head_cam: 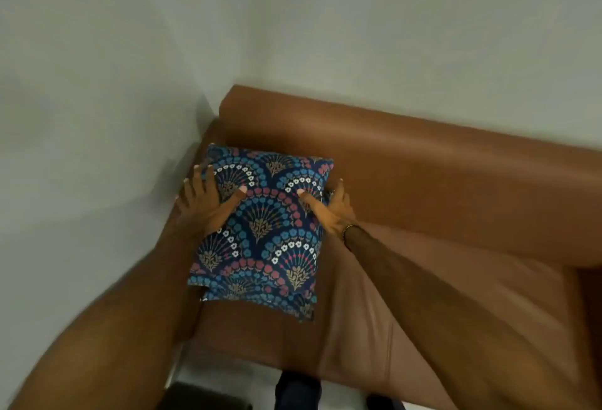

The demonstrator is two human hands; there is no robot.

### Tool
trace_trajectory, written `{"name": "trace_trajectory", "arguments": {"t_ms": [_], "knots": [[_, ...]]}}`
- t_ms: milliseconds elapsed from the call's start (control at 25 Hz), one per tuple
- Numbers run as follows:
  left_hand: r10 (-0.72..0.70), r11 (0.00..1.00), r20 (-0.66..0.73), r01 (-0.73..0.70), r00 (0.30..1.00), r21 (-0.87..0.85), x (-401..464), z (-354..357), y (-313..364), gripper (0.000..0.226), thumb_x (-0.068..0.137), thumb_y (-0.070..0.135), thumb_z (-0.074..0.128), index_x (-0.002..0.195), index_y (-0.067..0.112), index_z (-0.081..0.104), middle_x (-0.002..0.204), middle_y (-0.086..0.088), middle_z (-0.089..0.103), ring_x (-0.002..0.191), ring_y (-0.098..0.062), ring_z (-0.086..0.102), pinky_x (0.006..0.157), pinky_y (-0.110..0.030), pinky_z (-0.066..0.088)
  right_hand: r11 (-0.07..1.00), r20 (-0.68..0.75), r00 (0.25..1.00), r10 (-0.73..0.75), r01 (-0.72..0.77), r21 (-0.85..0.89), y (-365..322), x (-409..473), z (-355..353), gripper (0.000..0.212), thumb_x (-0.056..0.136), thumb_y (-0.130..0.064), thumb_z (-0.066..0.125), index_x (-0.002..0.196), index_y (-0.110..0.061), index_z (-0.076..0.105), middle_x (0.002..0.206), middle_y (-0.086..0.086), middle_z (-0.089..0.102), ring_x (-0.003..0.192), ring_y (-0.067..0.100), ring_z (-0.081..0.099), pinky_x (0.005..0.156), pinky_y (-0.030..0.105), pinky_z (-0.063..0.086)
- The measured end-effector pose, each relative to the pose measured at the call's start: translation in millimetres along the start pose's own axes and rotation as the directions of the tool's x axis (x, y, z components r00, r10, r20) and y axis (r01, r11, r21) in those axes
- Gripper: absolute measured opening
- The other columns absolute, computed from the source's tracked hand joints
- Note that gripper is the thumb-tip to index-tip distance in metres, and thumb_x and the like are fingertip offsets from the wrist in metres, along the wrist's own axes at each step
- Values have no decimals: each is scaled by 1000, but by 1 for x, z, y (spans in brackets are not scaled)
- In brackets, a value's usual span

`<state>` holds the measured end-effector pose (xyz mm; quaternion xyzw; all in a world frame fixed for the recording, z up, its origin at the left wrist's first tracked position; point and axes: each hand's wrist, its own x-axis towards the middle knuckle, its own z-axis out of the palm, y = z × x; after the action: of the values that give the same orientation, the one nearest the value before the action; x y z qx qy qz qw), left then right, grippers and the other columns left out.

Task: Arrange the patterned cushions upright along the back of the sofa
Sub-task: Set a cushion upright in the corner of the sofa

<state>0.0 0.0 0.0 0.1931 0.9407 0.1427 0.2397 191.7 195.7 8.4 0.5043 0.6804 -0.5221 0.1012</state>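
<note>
A square fabric cushion printed with blue, pink and white fan-shaped flower motifs on a navy ground (264, 230) is held at the left end of a tan, smooth leather-look sofa (423, 181), in the corner where the padded, rounded backrest (407, 145) meets the left armrest. The cushion is seen tilted, its far edge leaning toward the backrest and its near edge down on the seat (374, 295); whether it touches the backrest cannot be told. Its near corners are creased and slightly folded, and the cover looks soft and loosely filled.

The left hand (208, 204) is laid on the cushion's left side, fingers spread wide along the edge and the thumb pressed flat across the patterned face. The right hand (332, 207) is clamped on the right edge, the thumb stretched over the front and the fingers wrapped behind, out of sight. A thin beaded bracelet (348, 229) is worn at the right wrist. Both bare forearms are blurred.

Plain pale walls (293, 18) are seen behind and to the left of the sofa. Dark trouser legs (298, 391) are visible at the near edge of the seat.
</note>
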Motion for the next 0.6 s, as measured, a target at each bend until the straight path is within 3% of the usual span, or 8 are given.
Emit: {"name": "trace_trajectory", "arguments": {"t_ms": [120, 200, 240, 320, 440, 480, 600], "knots": [[-227, 914, 67, 236, 972, -331, 28, 3, -32, 140, 51, 100, 60, 161, 21, 23, 165, -13, 35, 145, -38, 43, 118, -53, 36, 928, 183, 968, 171, -221, 301, -7, 21, 35, 130, 67, -71, 81, 166, -19, 14, 167, 11, 36, 146, 39, 45, 118, 57, 41], [-321, 795, 151, 353, 935, -493, 37, -1, -44, 143, 35, 95, 73, 152, 18, 44, 149, -14, 57, 118, -33, 65, 97, -40, 53, 885, 238, 957, 167, -252, 392, -8, 30, 44, 120, 62, -60, 89, 158, -17, 32, 152, 8, 56, 133, 36, 59, 113, 54, 48], [-349, 751, 190, 395, 918, -529, 37, -6, -41, 142, 31, 90, 79, 147, 14, 50, 143, -15, 62, 108, -30, 68, 89, -36, 56, 872, 229, 958, 171, -255, 417, -10, 29, 41, 117, 61, -55, 92, 155, -14, 36, 148, 8, 59, 130, 35, 61, 111, 54, 50], [-352, 684, 236, 421, 906, -596, 36, -20, -32, 139, 29, 81, 89, 144, 10, 54, 135, -14, 68, 107, -30, 70, 90, -39, 59, 857, 248, 954, 167, -265, 441, -16, 26, 28, 110, 64, -50, 93, 153, -11, 42, 148, 8, 60, 131, 36, 61, 111, 55, 50], [-277, 650, 215, 348, 936, -676, 17, -30, -5, 127, 27, 73, 94, 135, 15, 61, 115, -1, 72, 97, -17, 70, 80, -31, 59, 848, 247, 961, 121, -229, 478, -11, 16, -13, 66, 72, -39, 94, 126, -18, 63, 136, 9, 69, 116, 33, 71, 103, 57, 56], [-246, 644, 197, 312, 949, -698, 7, -28, 9, 118, 29, 71, 95, 131, 19, 64, 112, 2, 72, 94, -14, 70, 75, -27, 58, 838, 215, 970, 111, -207, 505, -4, 11, -30, 56, 72, -35, 95, 116, -21, 62, 131, 9, 70, 112, 33, 72, 100, 58, 57], [-128, 622, 153, 199, 980, -757, -27, -4, 66, 104, 41, 62, 97, 130, 20, 64, 111, 10, 71, 98, -10, 70, 75, -27, 60, 818, 98, 988, 121, -155, 554, 26, -4, -94, 83, 70, -28, 96, 133, -21, 42, 133, 8, 63, 114, 32, 70, 93, 55, 60]]}}
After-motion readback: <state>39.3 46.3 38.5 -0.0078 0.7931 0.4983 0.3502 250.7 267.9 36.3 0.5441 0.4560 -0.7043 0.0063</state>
